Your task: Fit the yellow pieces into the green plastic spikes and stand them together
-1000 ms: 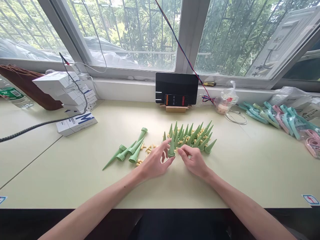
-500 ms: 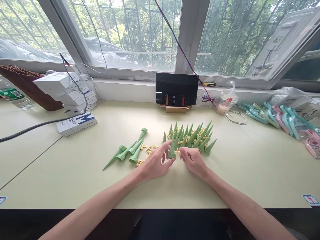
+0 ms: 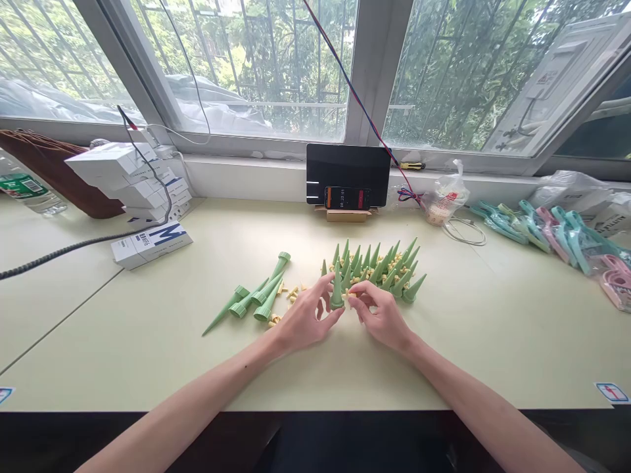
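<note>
My left hand grips the base of an upright green cone spike between thumb and fingers. My right hand pinches a small yellow piece right at that spike's base. Just behind stands a cluster of several upright green spikes with yellow pieces among them. To the left lie several loose green spikes on their sides, with scattered small yellow pieces between them and my left hand.
A phone leans on a dark tablet at the back. White boxes and a black cable sit at left; a plastic bag and pastel clips at right. The table edge runs along the front.
My right hand has shifted slightly left, bringing the yellow piece up against the spike's base. The left hand keeps its hold almost unmoved.
</note>
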Action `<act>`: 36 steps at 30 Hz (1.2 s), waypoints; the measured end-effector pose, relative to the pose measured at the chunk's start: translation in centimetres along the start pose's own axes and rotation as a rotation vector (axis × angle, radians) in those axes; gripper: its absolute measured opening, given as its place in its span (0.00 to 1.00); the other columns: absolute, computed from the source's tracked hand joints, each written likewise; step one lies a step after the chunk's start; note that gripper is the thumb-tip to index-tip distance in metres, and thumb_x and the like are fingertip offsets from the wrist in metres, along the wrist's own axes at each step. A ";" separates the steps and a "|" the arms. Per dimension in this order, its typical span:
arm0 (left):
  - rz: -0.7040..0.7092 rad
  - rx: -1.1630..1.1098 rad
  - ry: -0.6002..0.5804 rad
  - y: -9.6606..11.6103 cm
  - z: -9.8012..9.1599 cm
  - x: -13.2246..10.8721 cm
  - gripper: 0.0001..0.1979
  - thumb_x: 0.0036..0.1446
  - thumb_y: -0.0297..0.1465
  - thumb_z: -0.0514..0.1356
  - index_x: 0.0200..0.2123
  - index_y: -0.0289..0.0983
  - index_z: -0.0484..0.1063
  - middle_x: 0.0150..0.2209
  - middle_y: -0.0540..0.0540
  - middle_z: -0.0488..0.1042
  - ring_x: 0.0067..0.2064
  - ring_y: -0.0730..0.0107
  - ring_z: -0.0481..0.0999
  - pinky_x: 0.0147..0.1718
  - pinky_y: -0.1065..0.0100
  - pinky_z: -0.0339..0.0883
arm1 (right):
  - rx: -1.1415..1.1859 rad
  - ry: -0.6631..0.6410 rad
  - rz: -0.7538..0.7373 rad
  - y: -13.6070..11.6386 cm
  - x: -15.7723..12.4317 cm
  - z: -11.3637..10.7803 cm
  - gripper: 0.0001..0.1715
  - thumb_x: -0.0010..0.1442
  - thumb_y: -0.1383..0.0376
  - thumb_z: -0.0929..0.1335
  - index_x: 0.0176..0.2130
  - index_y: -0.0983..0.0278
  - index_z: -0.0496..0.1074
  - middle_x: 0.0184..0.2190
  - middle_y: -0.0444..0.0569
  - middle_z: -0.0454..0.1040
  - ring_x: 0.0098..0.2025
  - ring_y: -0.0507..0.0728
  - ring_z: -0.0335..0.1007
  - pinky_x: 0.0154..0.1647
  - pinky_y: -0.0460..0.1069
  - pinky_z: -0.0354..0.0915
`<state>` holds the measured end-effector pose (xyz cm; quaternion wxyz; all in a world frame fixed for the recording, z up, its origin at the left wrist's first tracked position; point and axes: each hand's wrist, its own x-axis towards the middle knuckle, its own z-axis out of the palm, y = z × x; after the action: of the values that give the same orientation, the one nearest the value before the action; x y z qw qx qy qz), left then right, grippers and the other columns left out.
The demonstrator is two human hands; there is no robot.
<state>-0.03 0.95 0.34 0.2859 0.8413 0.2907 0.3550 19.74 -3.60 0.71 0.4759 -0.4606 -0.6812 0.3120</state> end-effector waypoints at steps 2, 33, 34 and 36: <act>0.002 0.007 -0.002 0.0 0.0 0.0 0.31 0.61 0.31 0.61 0.64 0.42 0.53 0.37 0.49 0.71 0.30 0.75 0.71 0.27 0.73 0.70 | 0.014 -0.011 0.004 0.1 0.0 0.0 0.12 0.69 0.57 0.64 0.39 0.63 0.68 0.27 0.44 0.69 0.22 0.51 0.64 0.22 0.46 0.61; 0.004 0.021 -0.005 0.3 -0.1 0.0 0.30 0.61 0.31 0.61 0.63 0.42 0.53 0.38 0.48 0.71 0.29 0.76 0.71 0.24 0.75 0.68 | -0.067 -0.008 0.024 0.0 0.1 -0.1 0.16 0.70 0.54 0.63 0.37 0.63 0.68 0.23 0.42 0.66 0.22 0.51 0.60 0.23 0.47 0.55; 0.001 0.013 0.002 0.3 -0.1 0.1 0.30 0.61 0.31 0.61 0.63 0.42 0.53 0.38 0.48 0.71 0.28 0.76 0.71 0.24 0.75 0.68 | -0.064 -0.002 0.018 -0.2 0.1 -0.1 0.14 0.69 0.54 0.64 0.40 0.63 0.68 0.24 0.42 0.67 0.22 0.51 0.60 0.23 0.47 0.55; -0.003 0.003 0.011 0.3 -0.1 0.1 0.29 0.61 0.31 0.61 0.63 0.43 0.54 0.38 0.49 0.71 0.28 0.76 0.71 0.23 0.75 0.68 | -0.061 0.004 0.008 -0.3 0.1 -0.1 0.13 0.68 0.55 0.65 0.42 0.63 0.68 0.24 0.42 0.67 0.22 0.51 0.60 0.22 0.47 0.56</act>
<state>0.07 0.87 0.68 0.2835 0.8393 0.2941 0.3587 19.77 -3.64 1.03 0.4618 -0.4782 -0.6875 0.2922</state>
